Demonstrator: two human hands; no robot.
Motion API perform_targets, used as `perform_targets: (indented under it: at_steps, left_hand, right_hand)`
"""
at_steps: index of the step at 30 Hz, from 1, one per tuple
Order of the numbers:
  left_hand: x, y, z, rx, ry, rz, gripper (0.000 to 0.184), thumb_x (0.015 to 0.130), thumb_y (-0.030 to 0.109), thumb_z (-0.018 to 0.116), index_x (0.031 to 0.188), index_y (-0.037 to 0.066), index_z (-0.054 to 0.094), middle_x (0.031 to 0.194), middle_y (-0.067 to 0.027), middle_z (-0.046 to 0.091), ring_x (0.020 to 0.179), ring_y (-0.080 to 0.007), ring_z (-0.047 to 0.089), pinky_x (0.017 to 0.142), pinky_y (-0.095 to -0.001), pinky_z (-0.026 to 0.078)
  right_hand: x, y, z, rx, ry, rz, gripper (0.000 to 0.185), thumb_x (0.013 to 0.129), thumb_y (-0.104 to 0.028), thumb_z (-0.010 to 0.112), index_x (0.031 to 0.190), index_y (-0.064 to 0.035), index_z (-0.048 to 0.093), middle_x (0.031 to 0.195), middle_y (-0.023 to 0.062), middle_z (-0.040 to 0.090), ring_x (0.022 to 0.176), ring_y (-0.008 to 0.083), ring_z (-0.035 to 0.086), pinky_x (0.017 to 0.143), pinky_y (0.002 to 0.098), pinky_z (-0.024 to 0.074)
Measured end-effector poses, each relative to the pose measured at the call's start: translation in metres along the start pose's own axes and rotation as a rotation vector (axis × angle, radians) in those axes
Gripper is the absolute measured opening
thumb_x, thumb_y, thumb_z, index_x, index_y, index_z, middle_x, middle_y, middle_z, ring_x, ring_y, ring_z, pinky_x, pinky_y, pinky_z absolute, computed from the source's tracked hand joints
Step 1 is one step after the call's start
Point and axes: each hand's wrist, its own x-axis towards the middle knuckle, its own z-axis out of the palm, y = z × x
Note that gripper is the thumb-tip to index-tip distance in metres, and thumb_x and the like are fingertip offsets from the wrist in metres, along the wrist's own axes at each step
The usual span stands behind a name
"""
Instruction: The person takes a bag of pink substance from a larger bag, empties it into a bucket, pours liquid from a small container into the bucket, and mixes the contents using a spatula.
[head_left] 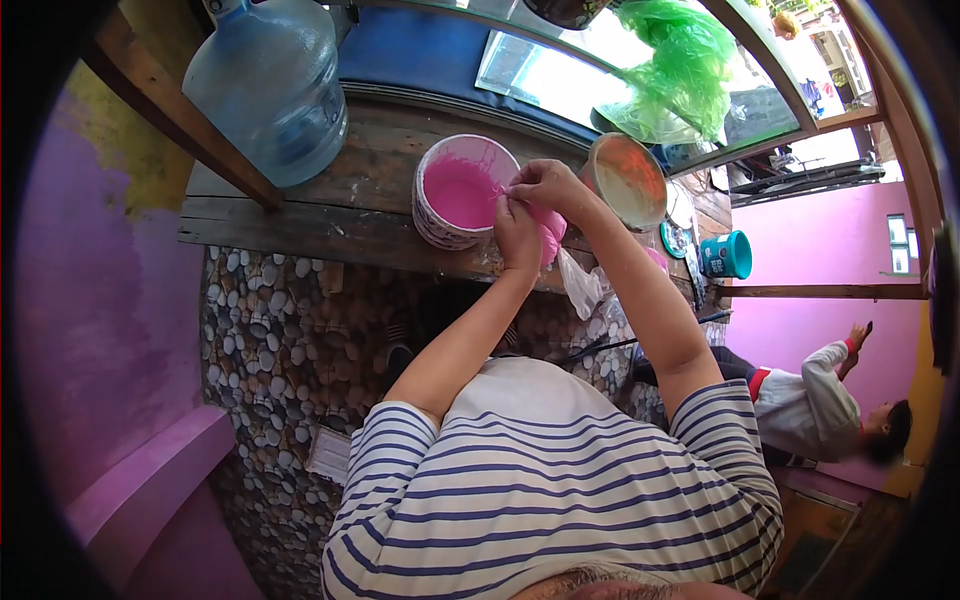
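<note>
Over the right rim of a white bucket (440, 232) with pink paint (462, 192) inside, my two hands meet. My left hand (517, 236) is closed, fingers pinched together at the neck of a bulging pink plastic bag (550, 232). Just above it, my right hand (552, 188) pinches the same spot between thumb and fingers. The bag hangs behind my left hand, partly hidden by it; whether it is pink itself or filled with pink cannot be made out. A crumpled clear plastic bag (582, 286) lies beside it at the table edge.
On the wooden table (375, 150) stand a large blue water jug (275, 95) at left and a tan tub (630, 180) with orange smears at right. Farther right is a teal bucket (728, 255). A green plastic bag (680, 65) is at the window. A person (815, 400) sits at right.
</note>
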Motion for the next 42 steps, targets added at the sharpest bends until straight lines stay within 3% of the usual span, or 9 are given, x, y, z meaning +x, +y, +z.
perform_targets:
  at_steps: [3, 5, 9, 13, 19, 27, 28, 32, 42]
  left_hand:
    - [0.000, 0.001, 0.000, -0.048, 0.016, -0.006, 0.035, 0.105, 0.021, 0.040, 0.110, -0.007, 0.060, 0.103, -0.0263, 0.067, 0.093, -0.0354, 0.064, 0.085, -0.0429, 0.049]
    - [0.001, 0.005, -0.002, -0.074, -0.003, -0.039, 0.034, 0.104, 0.020, 0.040, 0.110, -0.006, 0.060, 0.102, -0.0239, 0.067, 0.092, -0.0322, 0.063, 0.085, -0.0415, 0.048]
    - [-0.003, 0.018, -0.003, -0.215, 0.011, -0.108, 0.031, 0.102, 0.018, 0.041, 0.108, -0.005, 0.061, 0.100, -0.0177, 0.066, 0.089, -0.0264, 0.060, 0.084, -0.0384, 0.048]
    - [0.004, 0.007, 0.001, -0.200, 0.041, -0.092, 0.038, 0.106, 0.025, 0.040, 0.108, -0.003, 0.066, 0.104, -0.0137, 0.068, 0.093, -0.0229, 0.062, 0.085, -0.0359, 0.050]
    - [0.007, 0.019, -0.003, -0.214, -0.009, -0.224, 0.043, 0.108, 0.032, 0.040, 0.116, -0.002, 0.065, 0.113, -0.0134, 0.067, 0.101, -0.0229, 0.067, 0.088, -0.0353, 0.053]
    - [0.003, 0.020, 0.000, -0.174, 0.002, -0.259, 0.042, 0.109, 0.033, 0.039, 0.114, -0.002, 0.063, 0.111, -0.0128, 0.067, 0.097, -0.0226, 0.067, 0.083, -0.0359, 0.055]
    - [0.004, 0.018, -0.001, -0.145, -0.027, -0.251, 0.042, 0.109, 0.033, 0.040, 0.113, -0.001, 0.063, 0.109, -0.0124, 0.067, 0.096, -0.0228, 0.066, 0.084, -0.0368, 0.055]
    - [0.004, 0.016, 0.000, -0.121, -0.005, -0.238, 0.040, 0.109, 0.031, 0.040, 0.113, -0.001, 0.064, 0.107, -0.0117, 0.067, 0.096, -0.0233, 0.066, 0.085, -0.0368, 0.054]
    - [0.004, 0.037, 0.007, -0.099, 0.047, -0.236, 0.037, 0.107, 0.025, 0.040, 0.111, -0.004, 0.063, 0.106, -0.0152, 0.070, 0.095, -0.0251, 0.068, 0.086, -0.0367, 0.055]
  right_hand:
    - [0.006, 0.006, 0.001, -0.031, 0.027, 0.053, 0.040, 0.077, -0.035, 0.083, 0.093, 0.0002, 0.074, 0.089, 0.0130, 0.074, 0.081, 0.0193, 0.069, 0.076, 0.0350, 0.0552]
    - [-0.003, -0.019, -0.006, -0.196, -0.026, 0.166, 0.035, 0.079, -0.033, 0.083, 0.088, -0.0018, 0.068, 0.081, 0.0029, 0.066, 0.074, 0.0093, 0.059, 0.068, 0.0272, 0.0504]
    - [-0.010, -0.027, -0.013, -0.183, -0.080, 0.229, 0.039, 0.077, -0.039, 0.084, 0.086, -0.0048, 0.068, 0.079, 0.0031, 0.064, 0.074, 0.0102, 0.058, 0.065, 0.0279, 0.0481]
    - [-0.003, -0.007, -0.005, -0.231, -0.004, 0.179, 0.056, 0.072, -0.053, 0.081, 0.091, -0.0007, 0.073, 0.089, 0.0170, 0.072, 0.081, 0.0240, 0.065, 0.077, 0.0406, 0.0530]
    - [-0.021, 0.002, 0.019, -0.014, 0.202, 0.096, 0.043, 0.075, -0.043, 0.081, 0.077, -0.0022, 0.067, 0.075, 0.0165, 0.069, 0.067, 0.0264, 0.065, 0.068, 0.0401, 0.0534]
    - [-0.050, 0.001, 0.025, 0.129, 0.297, 0.051, 0.056, 0.084, -0.051, 0.073, 0.098, 0.0024, 0.064, 0.096, 0.0222, 0.070, 0.091, 0.0319, 0.069, 0.082, 0.0401, 0.0535]
    - [-0.054, 0.005, 0.022, 0.098, 0.223, 0.033, 0.072, 0.086, -0.064, 0.067, 0.109, 0.0047, 0.063, 0.106, 0.0254, 0.069, 0.101, 0.0354, 0.068, 0.089, 0.0412, 0.0523]
    - [-0.063, 0.020, 0.007, 0.076, 0.005, -0.004, 0.079, 0.090, -0.067, 0.062, 0.126, 0.0028, 0.061, 0.118, 0.0226, 0.068, 0.114, 0.0310, 0.065, 0.098, 0.0385, 0.0488]
    - [-0.076, 0.042, 0.008, 0.155, -0.083, -0.027, 0.080, 0.085, -0.072, 0.063, 0.127, -0.0034, 0.067, 0.119, 0.0197, 0.069, 0.111, 0.0278, 0.066, 0.095, 0.0385, 0.0496]
